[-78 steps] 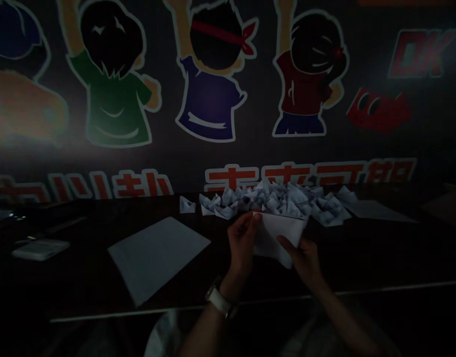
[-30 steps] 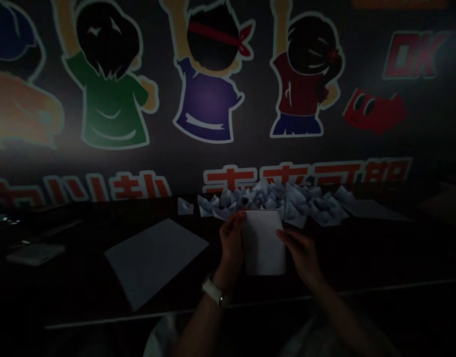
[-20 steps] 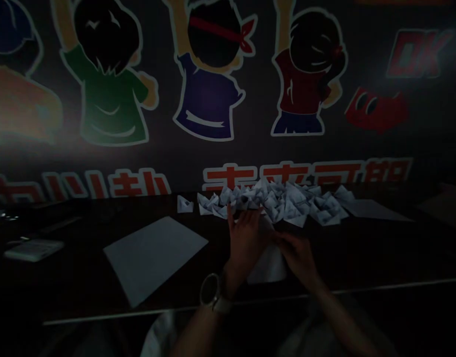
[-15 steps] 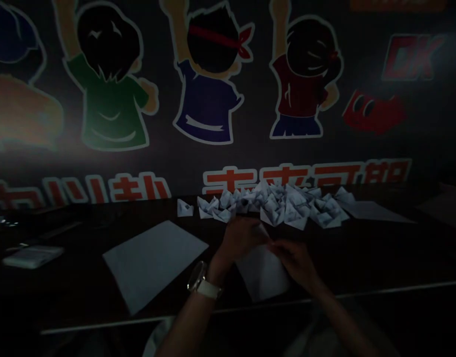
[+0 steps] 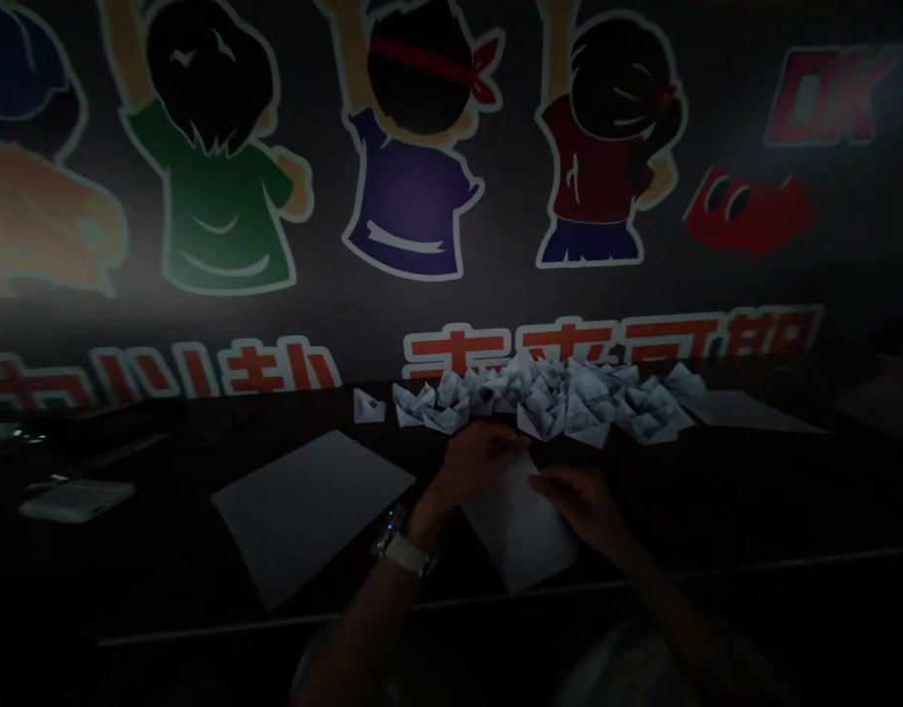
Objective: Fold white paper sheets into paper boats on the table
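Observation:
A sheet of white paper (image 5: 523,535) lies at a slant before me, near the table's front edge. My left hand (image 5: 483,460), with a watch on its wrist, is closed on the far end of the sheet, fingers curled over it. On the paper's right edge, my right hand (image 5: 585,503) is closed in a pinch between thumb and fingers. Just beyond both hands sits a heap of folded white paper boats (image 5: 544,403). The dim light hides any fine creases in the sheet.
Another white stack or sheet of paper (image 5: 315,511) lies left of my hands. Farther left is a pale phone-like object (image 5: 78,499). More paper (image 5: 750,410) rests right of the boats. A wall with cartoon figures (image 5: 411,196) rises behind the dark table.
My left fingers have moved away from the right ones, toward the sheet's far end. A gap now shows between the hands. The view has shifted slightly.

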The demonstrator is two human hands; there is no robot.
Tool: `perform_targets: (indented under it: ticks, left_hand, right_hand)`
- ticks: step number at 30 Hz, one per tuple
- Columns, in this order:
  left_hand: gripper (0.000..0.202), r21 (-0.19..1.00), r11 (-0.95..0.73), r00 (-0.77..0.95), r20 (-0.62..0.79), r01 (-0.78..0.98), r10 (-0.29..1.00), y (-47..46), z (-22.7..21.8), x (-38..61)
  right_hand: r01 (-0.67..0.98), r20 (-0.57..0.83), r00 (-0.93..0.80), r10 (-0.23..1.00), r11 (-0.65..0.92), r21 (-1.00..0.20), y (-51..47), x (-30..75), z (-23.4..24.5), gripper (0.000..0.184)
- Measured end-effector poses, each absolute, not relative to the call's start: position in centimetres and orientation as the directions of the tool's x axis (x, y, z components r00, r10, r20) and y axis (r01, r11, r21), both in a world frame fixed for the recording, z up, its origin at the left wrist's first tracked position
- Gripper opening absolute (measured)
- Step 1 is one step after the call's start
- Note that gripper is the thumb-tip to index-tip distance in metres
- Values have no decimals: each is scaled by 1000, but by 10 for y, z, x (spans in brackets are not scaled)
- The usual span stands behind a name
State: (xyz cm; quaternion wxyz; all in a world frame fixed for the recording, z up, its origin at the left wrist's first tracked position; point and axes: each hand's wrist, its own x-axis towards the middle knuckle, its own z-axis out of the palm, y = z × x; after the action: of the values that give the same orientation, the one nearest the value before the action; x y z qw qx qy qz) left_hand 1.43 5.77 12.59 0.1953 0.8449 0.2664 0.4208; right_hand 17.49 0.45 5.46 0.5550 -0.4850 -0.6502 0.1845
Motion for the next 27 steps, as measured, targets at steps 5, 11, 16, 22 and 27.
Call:
perform_targets:
  ticks: [5, 11, 16, 22, 27]
  left_hand:
    - [36, 495, -760, 592, 484, 421, 644, 61, 124, 14]
    - [39, 544, -712, 649, 352, 445, 675, 66, 124, 11]
    - [37, 468, -721, 652, 337, 510, 679, 64, 115, 15]
    - [34, 427, -693, 566, 400, 581, 721, 65, 106, 20]
    - [30, 554, -634, 428, 469, 540, 773, 86, 112, 10]
  right_hand:
    - [437, 537, 71, 840, 458, -774, 7, 178, 52, 31]
    - [404, 483, 58, 874, 422, -812, 9, 177, 49, 31]
    - [290, 443, 59, 895, 410, -865, 14, 167, 52, 37]
    - [330, 492, 100, 865, 438, -836, 21, 165, 52, 40]
    - [389, 470, 138, 872, 389, -835, 22, 178, 48, 34]
